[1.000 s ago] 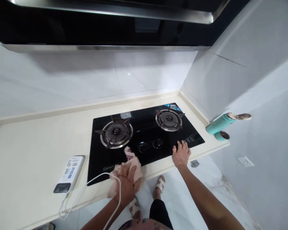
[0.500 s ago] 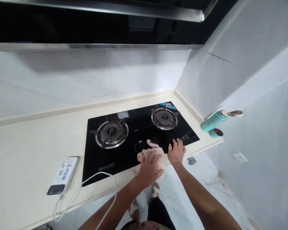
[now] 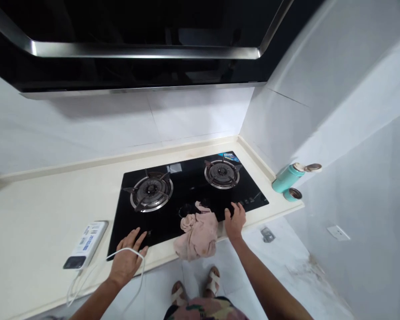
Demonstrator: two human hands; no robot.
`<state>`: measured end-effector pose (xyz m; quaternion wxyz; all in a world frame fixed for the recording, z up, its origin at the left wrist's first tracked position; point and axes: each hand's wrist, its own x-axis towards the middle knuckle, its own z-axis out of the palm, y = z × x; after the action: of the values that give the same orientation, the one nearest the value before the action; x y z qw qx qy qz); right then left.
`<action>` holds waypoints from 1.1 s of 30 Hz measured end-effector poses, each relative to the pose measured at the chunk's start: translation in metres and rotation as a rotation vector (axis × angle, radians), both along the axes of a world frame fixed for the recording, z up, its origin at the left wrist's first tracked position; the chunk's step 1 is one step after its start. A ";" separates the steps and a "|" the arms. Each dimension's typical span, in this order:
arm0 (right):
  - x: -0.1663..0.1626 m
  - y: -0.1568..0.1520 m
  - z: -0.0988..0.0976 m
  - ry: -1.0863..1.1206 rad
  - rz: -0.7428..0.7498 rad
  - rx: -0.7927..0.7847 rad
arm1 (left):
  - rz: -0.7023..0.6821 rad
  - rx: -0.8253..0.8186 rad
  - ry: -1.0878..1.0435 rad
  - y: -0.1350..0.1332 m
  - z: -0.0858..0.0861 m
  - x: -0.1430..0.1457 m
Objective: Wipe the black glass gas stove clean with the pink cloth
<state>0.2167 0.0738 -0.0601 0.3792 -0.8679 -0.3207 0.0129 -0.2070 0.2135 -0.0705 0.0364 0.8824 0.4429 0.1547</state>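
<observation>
A black glass gas stove [image 3: 186,186] with two burners is set into a cream counter [image 3: 46,213]. A pink cloth [image 3: 198,235] lies crumpled at the stove's front edge, draped partly over the counter lip, with no hand on it. My left hand [image 3: 128,258] rests flat with fingers spread on the stove's front left corner, touching a white cable [image 3: 126,252]. My right hand [image 3: 235,220] lies flat with fingers spread on the stove's front right, just right of the cloth.
A white power bank [image 3: 86,244] lies on the counter left of the stove, with the cable running from it. A teal flask [image 3: 285,178] and its cup [image 3: 292,194] sit at the counter's right end. A black range hood [image 3: 136,40] hangs overhead.
My left hand let go of the pink cloth and moved left to the stove's front left corner. The cloth stays crumpled at the front edge. My right hand barely moved.
</observation>
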 end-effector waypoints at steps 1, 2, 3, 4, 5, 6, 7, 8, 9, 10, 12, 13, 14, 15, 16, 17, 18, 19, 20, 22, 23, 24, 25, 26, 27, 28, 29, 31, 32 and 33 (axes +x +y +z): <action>-0.011 0.000 0.007 -0.030 0.093 0.015 | 0.006 0.017 -0.001 -0.001 -0.001 0.000; -0.025 -0.001 0.015 -0.075 0.233 0.013 | 0.018 0.031 -0.005 -0.003 -0.002 0.000; -0.041 -0.001 0.022 -0.118 0.410 -0.019 | 0.035 0.040 -0.012 -0.005 -0.002 0.002; -0.056 -0.001 0.028 -0.149 0.575 -0.071 | 0.058 0.042 -0.019 -0.007 -0.001 0.004; -0.070 -0.001 0.032 -0.180 0.731 -0.141 | 0.085 0.039 -0.024 -0.009 0.001 0.006; -0.080 -0.001 0.035 -0.223 0.846 -0.208 | 0.115 0.032 -0.025 -0.011 0.002 0.009; -0.087 -0.001 0.037 -0.273 0.933 -0.265 | 0.146 0.023 -0.021 -0.013 0.004 0.010; -0.089 -0.001 0.037 -0.319 0.991 -0.306 | 0.176 0.015 -0.018 -0.015 0.007 0.012; -0.087 -0.003 0.037 -0.359 1.022 -0.329 | 0.200 0.009 -0.017 -0.017 0.009 0.013; -0.081 -0.005 0.036 -0.384 1.027 -0.340 | 0.219 0.004 -0.019 -0.019 0.011 0.013; -0.059 -0.012 0.035 -0.394 0.982 -0.344 | 0.245 0.002 -0.028 -0.022 0.013 0.013; -0.045 -0.018 0.033 -0.383 0.926 -0.354 | 0.251 0.005 -0.031 -0.022 0.014 0.013; -0.028 -0.024 0.032 -0.370 0.852 -0.369 | 0.253 0.009 -0.030 -0.023 0.014 0.012; -0.009 -0.031 0.030 -0.357 0.772 -0.388 | 0.252 0.013 -0.026 -0.022 0.014 0.012; 0.011 -0.039 0.028 -0.340 0.678 -0.413 | 0.252 0.017 -0.021 -0.022 0.014 0.012; 0.033 -0.046 0.027 -0.331 0.605 -0.435 | 0.253 0.022 -0.016 -0.022 0.013 0.012; 0.055 -0.054 0.025 -0.325 0.535 -0.456 | 0.256 0.029 -0.012 -0.021 0.012 0.012; 0.078 -0.060 0.023 -0.314 0.449 -0.493 | 0.262 0.039 -0.010 -0.021 0.011 0.012; 0.099 -0.065 0.021 -0.308 0.354 -0.524 | 0.270 0.053 -0.009 -0.020 0.010 0.011; 0.137 -0.072 0.017 -0.281 0.217 -0.582 | 0.281 0.082 -0.002 -0.017 0.006 0.008; 0.151 -0.073 0.015 -0.269 0.166 -0.591 | 0.280 0.092 0.004 -0.016 0.003 0.005; 0.162 -0.074 0.011 -0.265 0.136 -0.588 | 0.278 0.098 0.012 -0.013 -0.001 0.002; 0.169 -0.074 0.007 -0.274 0.140 -0.580 | 0.272 0.098 0.023 -0.011 -0.007 -0.002; 0.173 -0.074 0.002 -0.289 0.142 -0.568 | 0.267 0.100 0.032 -0.008 -0.014 -0.007; 0.175 -0.074 -0.004 -0.308 0.145 -0.548 | 0.267 0.106 0.041 -0.004 -0.022 -0.011; 0.175 -0.074 -0.010 -0.324 0.148 -0.515 | 0.275 0.121 0.048 -0.001 -0.030 -0.015; 0.174 -0.075 -0.016 -0.336 0.151 -0.471 | 0.287 0.136 0.061 0.001 -0.038 -0.018; 0.172 -0.074 -0.024 -0.337 0.153 -0.354 | 0.332 0.118 0.151 0.005 -0.050 -0.021; 0.172 -0.072 -0.025 -0.337 0.161 -0.270 | 0.354 0.077 0.226 0.006 -0.053 -0.021; 0.173 -0.068 -0.023 -0.336 0.165 -0.172 | 0.372 0.027 0.311 0.007 -0.054 -0.020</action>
<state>0.3892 0.0058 -0.0836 0.2427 -0.8578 -0.4470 -0.0738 -0.2268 0.2206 -0.1245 -0.0731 0.7993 0.5959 0.0272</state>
